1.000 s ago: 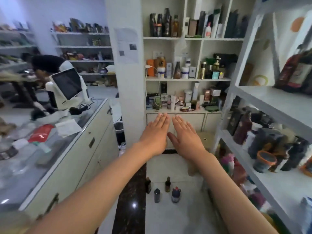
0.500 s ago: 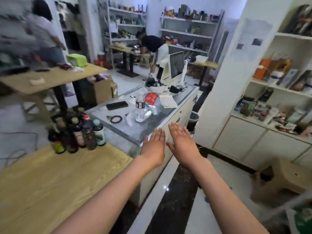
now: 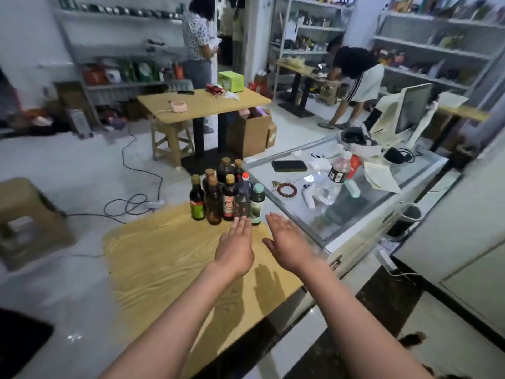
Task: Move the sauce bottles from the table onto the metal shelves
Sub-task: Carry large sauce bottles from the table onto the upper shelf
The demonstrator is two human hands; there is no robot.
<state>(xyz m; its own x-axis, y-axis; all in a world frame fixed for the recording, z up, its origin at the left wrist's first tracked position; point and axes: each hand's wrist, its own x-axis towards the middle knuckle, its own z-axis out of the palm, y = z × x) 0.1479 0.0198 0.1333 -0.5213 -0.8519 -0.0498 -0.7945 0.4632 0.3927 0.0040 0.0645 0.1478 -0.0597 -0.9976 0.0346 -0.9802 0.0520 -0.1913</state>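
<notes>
Grip: left hand (image 3: 237, 248) and right hand (image 3: 287, 243) both flat, fingers extended, palms down, holding nothing; held side by side above the wooden table (image 3: 153, 258), the left fingertips just short of the bottle cluster. Task items: sauce bottles (image 3: 226, 195), a tight upright group at the far corner of the table, roughly eight counted though those at the back are partly hidden. Includes a dark bottle with green label (image 3: 197, 199) at the left, an amber bottle (image 3: 213, 202), a dark bottle with red label (image 3: 229, 199), a clear bottle with red cap (image 3: 244, 198), and a pale-capped bottle (image 3: 257, 205) at the right, nearest the glass counter (image 3: 355, 214). Destination: the shelves visible stand along the far walls, well apart from the table; which of them is the target cannot be told. Progress, as judged: every bottle seen stands on the table, none in hand; whether any are already shelved is not shown. Remaining: grasp, carry and place the whole cluster.
</notes>
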